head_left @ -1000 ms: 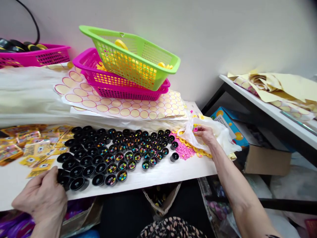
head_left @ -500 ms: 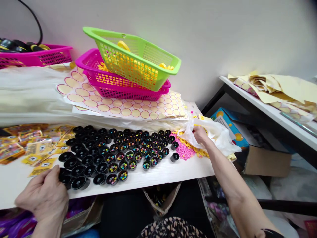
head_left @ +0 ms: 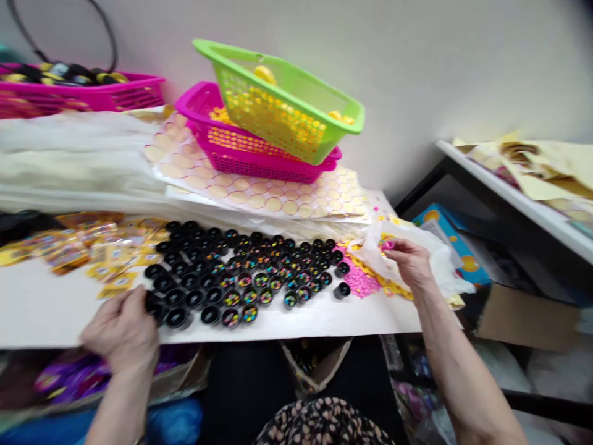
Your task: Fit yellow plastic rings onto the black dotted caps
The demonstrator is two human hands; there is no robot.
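Many small black round cups (head_left: 176, 316) stand in close rows on the white table; several hold coloured beads (head_left: 249, 314), and those at the left look bare inside. My left hand (head_left: 125, 327) is curled closed against the leftmost cups; its fingertips are hidden, so what it grips cannot be made out. Over the right end of the table, my right hand (head_left: 411, 264) pinches a small pink piece (head_left: 388, 246) beside a white plastic bag (head_left: 370, 250). Loose pink pieces (head_left: 361, 281) lie heaped below the bag, with yellow rings (head_left: 398, 288) beside them.
A green basket (head_left: 296, 80) of yellow parts leans in a pink basket (head_left: 273, 167) on sticker sheets (head_left: 259, 194). Orange packets (head_left: 111, 259) lie at the left. A shelf (head_left: 523, 198) and a blue carton (head_left: 463, 247) stand right. An open box (head_left: 319, 377) sits below the table edge.
My right hand has come out of the plastic bag with a small pink piece between its fingers. My left hand stays at the leftmost cups. The view has shifted left.
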